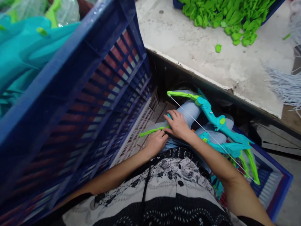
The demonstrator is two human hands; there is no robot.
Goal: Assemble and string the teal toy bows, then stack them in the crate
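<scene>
A turquoise toy bow (209, 114) with bright green limbs and a taut white string lies across my lap. Close to my waist, my left hand (156, 142) has its fingers curled on a green bow limb (151, 130). My right hand (177, 125) is closed over the inner end of that limb, where a bit of turquoise shows by the fingers. Another turquoise bow body (225, 147) lies beneath the strung bow; my right forearm hides whether it joins the limb I hold.
A tall blue crate (94, 91) stands at my left, with turquoise bow parts (35, 47) beyond it. Ahead is a worn white tabletop (183, 34) with a heap of green pieces (223, 14) and white strings (287, 88). Another blue crate (279, 185) sits low at right.
</scene>
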